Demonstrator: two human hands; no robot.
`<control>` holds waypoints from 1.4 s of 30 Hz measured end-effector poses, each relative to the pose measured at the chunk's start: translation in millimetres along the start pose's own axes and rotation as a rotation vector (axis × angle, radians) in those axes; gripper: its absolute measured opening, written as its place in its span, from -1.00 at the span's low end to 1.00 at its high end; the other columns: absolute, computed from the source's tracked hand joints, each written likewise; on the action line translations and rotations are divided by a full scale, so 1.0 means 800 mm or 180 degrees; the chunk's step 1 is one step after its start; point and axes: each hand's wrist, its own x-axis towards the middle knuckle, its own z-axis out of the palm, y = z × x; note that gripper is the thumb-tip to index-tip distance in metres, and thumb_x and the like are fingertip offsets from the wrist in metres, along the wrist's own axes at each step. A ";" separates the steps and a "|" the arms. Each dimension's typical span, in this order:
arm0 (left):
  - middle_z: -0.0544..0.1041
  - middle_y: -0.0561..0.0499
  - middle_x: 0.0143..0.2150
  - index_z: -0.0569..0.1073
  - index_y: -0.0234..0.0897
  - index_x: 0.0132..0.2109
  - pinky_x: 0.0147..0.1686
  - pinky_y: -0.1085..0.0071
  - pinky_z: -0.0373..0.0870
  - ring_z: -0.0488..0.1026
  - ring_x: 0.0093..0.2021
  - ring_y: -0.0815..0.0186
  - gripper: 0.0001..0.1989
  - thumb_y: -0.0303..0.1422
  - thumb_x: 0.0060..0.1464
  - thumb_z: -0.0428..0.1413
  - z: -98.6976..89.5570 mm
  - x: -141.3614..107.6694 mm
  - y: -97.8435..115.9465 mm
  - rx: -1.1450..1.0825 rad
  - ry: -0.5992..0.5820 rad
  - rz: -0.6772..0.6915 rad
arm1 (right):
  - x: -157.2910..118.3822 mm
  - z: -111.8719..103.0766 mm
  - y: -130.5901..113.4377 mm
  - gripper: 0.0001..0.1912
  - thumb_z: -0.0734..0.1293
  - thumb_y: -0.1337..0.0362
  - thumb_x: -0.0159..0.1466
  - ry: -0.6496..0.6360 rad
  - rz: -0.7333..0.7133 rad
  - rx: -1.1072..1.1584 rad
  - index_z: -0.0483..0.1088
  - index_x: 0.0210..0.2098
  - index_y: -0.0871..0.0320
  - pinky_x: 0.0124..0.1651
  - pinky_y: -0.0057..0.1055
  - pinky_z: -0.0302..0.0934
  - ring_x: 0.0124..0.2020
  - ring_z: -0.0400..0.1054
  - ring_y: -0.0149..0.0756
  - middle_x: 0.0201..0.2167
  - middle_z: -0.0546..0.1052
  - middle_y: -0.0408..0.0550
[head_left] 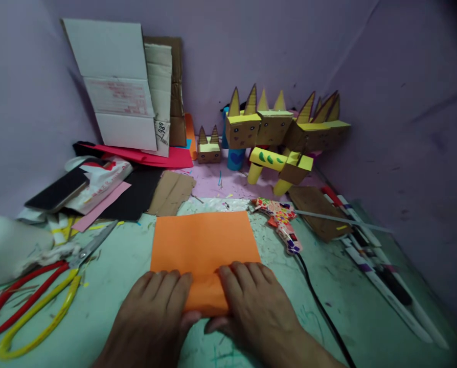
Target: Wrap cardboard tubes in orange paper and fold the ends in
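An orange sheet of paper (203, 237) lies on the pale green tabletop, its near edge curled up toward me. My left hand (154, 304) grips the near left part of that edge, fingers bent over the top and thumb below. On the near right part, my right hand (249, 301) holds the paper the same way. The curled strip shows between the two hands. To the right of the sheet lies a floral-patterned glue gun (280, 220) with a glue stick out of its back and a black cord. Scissors (73, 268) with red and yellow handles lie to the left.
Cardboard figures with horns (274, 128) stand along the back. Folded white cardboard (115, 87) leans on the wall. Markers (385, 286) and a brown cardboard piece (322, 212) are at right. A phone (58, 189), black paper (132, 194) and a white container (9, 250) sit at left.
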 end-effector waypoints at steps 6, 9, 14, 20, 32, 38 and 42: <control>0.46 -0.10 -0.41 0.40 -0.38 -0.25 -0.22 0.07 0.22 0.34 -0.41 0.13 -0.58 -0.12 0.22 -0.17 -0.004 0.002 -0.003 -0.0338 -0.0038 -0.0227 | -0.003 -0.008 0.013 -0.16 0.36 -0.34 -0.24 -0.0063 -0.0009 -0.0138 0.43 -0.26 0.27 -0.36 -0.21 0.25 -0.43 0.39 -0.09 -0.42 0.52 0.06; 0.45 -0.05 -0.41 0.41 -0.33 -0.28 -0.04 -0.05 0.13 0.36 -0.33 0.12 -0.58 -0.02 0.13 -0.05 -0.014 -0.003 -0.017 -0.0467 -0.0332 -0.0414 | -0.002 -0.012 0.016 -0.17 0.40 -0.30 -0.25 -0.0124 -0.0037 -0.0078 0.44 -0.23 0.26 -0.36 -0.21 0.26 -0.42 0.40 -0.08 -0.40 0.53 0.06; 0.43 -0.15 -0.05 0.35 -0.27 0.02 0.03 -0.09 0.08 0.29 -0.01 0.00 -0.47 0.04 0.09 -0.05 -0.043 -0.043 -0.058 -0.0557 -0.0287 -0.0633 | -0.007 -0.015 0.019 -0.18 0.36 -0.29 -0.13 -0.0075 -0.0184 0.0033 0.41 -0.14 0.27 -0.27 -0.16 0.25 -0.33 0.42 -0.03 -0.31 0.54 0.11; 0.37 -0.16 0.06 0.29 -0.30 0.10 0.04 0.13 0.21 0.27 0.09 0.11 -0.61 -0.24 0.26 -0.22 -0.044 -0.096 -0.051 -0.0698 0.0536 -0.1674 | -0.001 -0.018 0.006 -0.08 0.36 -0.27 -0.06 0.0154 -0.0353 -0.0159 0.30 0.03 0.35 -0.11 -0.03 0.20 -0.20 0.40 0.07 -0.16 0.51 0.24; 0.14 -0.18 0.32 0.08 -0.32 0.29 0.23 -0.08 -0.16 -0.01 0.32 0.07 -0.43 -0.09 0.26 -0.26 -0.010 0.002 0.033 -0.0282 -0.0153 -0.0454 | -0.019 -0.012 0.020 -0.50 0.04 0.22 0.35 0.0141 -0.0513 -0.0494 0.13 0.22 0.32 0.18 0.01 -0.01 0.22 0.11 -0.07 0.19 0.29 0.17; 0.17 -0.19 0.30 0.10 -0.37 0.27 0.22 -0.09 -0.15 0.02 0.31 0.06 -0.44 -0.14 0.26 -0.25 0.016 0.006 0.027 -0.0316 -0.0510 -0.0506 | -0.013 0.003 0.012 -0.49 0.07 0.18 0.36 -0.0308 -0.0280 -0.0331 0.15 0.22 0.34 0.23 0.00 -0.05 0.24 0.09 -0.08 0.21 0.26 0.13; 0.18 -0.20 0.30 0.11 -0.36 0.27 0.20 -0.11 -0.11 0.04 0.30 0.04 -0.44 -0.13 0.26 -0.28 0.013 0.007 0.024 -0.0349 -0.0569 -0.0513 | -0.012 -0.001 0.012 -0.50 0.07 0.16 0.37 -0.0321 -0.0214 -0.0228 0.17 0.20 0.31 0.24 -0.01 -0.07 0.23 0.12 -0.10 0.19 0.30 0.13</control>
